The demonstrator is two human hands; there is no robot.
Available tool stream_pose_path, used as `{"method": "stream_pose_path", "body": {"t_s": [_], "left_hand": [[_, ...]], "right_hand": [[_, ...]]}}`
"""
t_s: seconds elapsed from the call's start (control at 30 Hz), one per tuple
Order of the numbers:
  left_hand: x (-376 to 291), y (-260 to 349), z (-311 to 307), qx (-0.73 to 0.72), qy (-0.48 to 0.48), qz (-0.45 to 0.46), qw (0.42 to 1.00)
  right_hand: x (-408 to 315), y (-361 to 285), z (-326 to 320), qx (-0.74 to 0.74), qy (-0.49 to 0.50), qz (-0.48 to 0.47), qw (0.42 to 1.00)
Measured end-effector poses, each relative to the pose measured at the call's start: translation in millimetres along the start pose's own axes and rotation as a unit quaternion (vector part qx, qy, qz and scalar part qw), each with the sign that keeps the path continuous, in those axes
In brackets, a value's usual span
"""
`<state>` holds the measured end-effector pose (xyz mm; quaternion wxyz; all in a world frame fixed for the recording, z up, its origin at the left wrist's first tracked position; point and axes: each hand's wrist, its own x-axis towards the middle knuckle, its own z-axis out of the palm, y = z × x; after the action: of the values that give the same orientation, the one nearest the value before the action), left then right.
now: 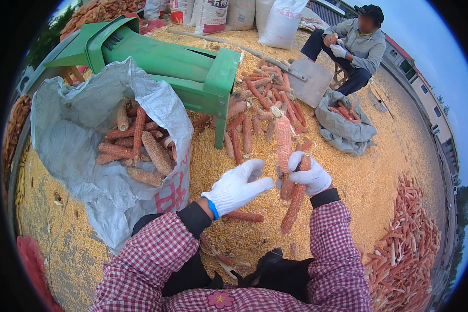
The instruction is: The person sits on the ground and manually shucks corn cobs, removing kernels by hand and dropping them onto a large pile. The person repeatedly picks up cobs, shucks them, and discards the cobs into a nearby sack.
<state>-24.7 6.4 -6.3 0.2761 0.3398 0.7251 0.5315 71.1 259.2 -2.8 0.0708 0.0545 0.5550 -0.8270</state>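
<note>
My right hand (315,176), in a white knit glove, grips reddish corn cobs. One cob (284,138) points up and away with a pale husk tip; another cob (295,208) hangs down toward me. More cobs beneath are partly hidden. To the left, my gloved left hand (234,187) is raised with its fingers apart and nothing in it. It lies between the held cobs and a wide-mouthed woven sack (74,136) containing loose cobs (153,153). Under my left wrist, a single cob (245,216) rests on the loose yellow kernels (263,238).
A green corn sheller (167,58) stands beyond the sack, near a cob pile (265,93) and a metal shovel (311,82). At far right sit a person (360,46) holding a cob and a smaller sack (345,124). Full sacks (241,13) line the back; another cob heap (403,249) lies right.
</note>
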Motion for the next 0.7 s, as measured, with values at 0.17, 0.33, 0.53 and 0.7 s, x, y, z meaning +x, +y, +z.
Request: {"method": "stream_pose_path", "body": {"t_s": [0.17,0.33,0.53,0.7], "left_hand": [[17.2,7.5,8.7,-0.494,-0.051,-0.061,0.866],[15.9,7.0,23.6,-0.507,0.070,-0.054,0.857],[5.7,3.6,23.0,-0.452,0.066,-0.105,0.883],[-17.7,13.0,31.9,-0.033,-0.047,0.028,0.998]], "right_hand": [[-28.1,-9.8,77.3,-0.256,-0.084,0.037,0.962],[-70.1,3.2,94.8,0.005,0.127,0.047,0.991],[-99.6,7.4,89.9,0.110,0.221,-0.020,0.969],[-84.6,4.0,87.7,0.008,0.261,-0.040,0.965]]}}
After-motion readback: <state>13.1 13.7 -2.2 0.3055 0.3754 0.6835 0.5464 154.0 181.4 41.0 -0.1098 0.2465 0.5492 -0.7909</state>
